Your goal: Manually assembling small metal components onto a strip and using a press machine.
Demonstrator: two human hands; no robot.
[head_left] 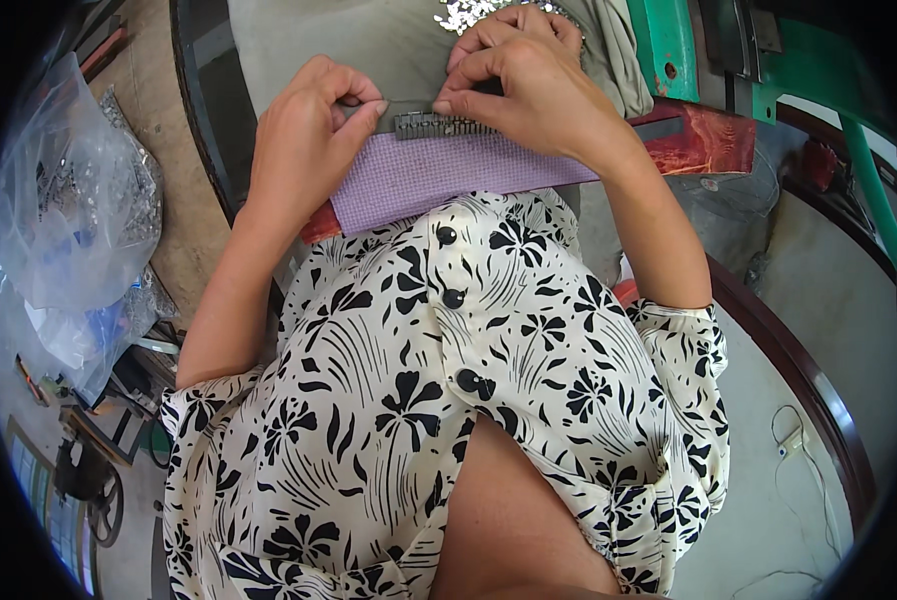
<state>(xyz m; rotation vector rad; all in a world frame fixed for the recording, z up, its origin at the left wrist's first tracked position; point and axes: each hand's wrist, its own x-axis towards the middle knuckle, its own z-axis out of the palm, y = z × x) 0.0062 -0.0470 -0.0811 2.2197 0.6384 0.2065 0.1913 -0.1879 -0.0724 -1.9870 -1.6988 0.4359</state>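
Observation:
My left hand [308, 125] is closed in a pinch at the left end of a dark metal strip [438, 126] with a row of small slots or teeth. Whatever its fingertips hold is too small to make out. Over the strip's far side, my right hand [528, 85] has its thumb and fingers pressed together, and any piece between them is hidden. The strip lies along the far edge of a purple woven mat [418, 175]. Just beyond my right hand is a pile of small shiny silver pieces [473, 12], partly covered by my fingers.
Grey-green cloth [288, 45] covers the work surface beyond my hands. A green metal machine frame [665, 50] stands at the right. Clear plastic bags [78, 200] with silvery contents rest on the left. A reddish patterned board [703, 145] sticks out at the right.

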